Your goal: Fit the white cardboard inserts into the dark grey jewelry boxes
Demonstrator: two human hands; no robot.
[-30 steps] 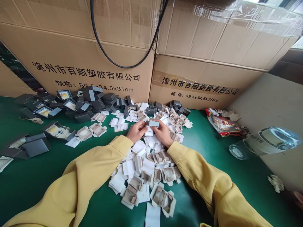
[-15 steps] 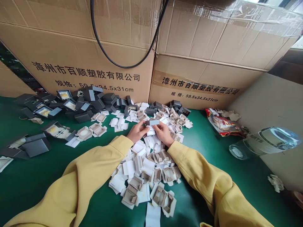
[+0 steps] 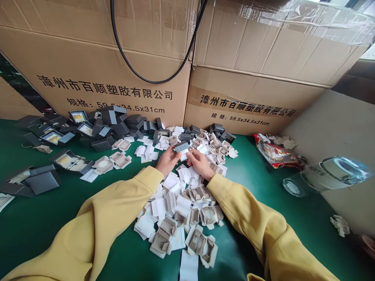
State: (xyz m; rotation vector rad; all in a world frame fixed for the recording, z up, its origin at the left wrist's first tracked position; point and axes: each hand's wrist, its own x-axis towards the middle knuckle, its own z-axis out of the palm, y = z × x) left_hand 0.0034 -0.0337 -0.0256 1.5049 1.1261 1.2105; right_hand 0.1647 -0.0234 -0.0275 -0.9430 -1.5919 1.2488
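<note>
A small dark grey box [image 3: 181,146] is held up over the middle of the pile, with a white piece [image 3: 184,156] showing below it. My left hand [image 3: 168,160] is closed on the box's left side, thumb in front. My right hand [image 3: 201,164] pinches at its lower right, by the white piece; whether that piece is joined to the box I cannot tell. Under and in front of both hands lie folded white cards [image 3: 159,208] and grey-brown cardboard inserts [image 3: 202,246].
Dark grey boxes [image 3: 102,144], some with lids up, are heaped at the left and back. Large cartons [image 3: 117,66] wall off the rear, with a black cable [image 3: 158,82] hanging before them. At right are a red snack bag [image 3: 272,152] and a clear bottle [image 3: 319,175].
The small box has tilted so more of its broad face shows, and it has shifted slightly left. My right fingers have moved lower on it, towards the white piece.
</note>
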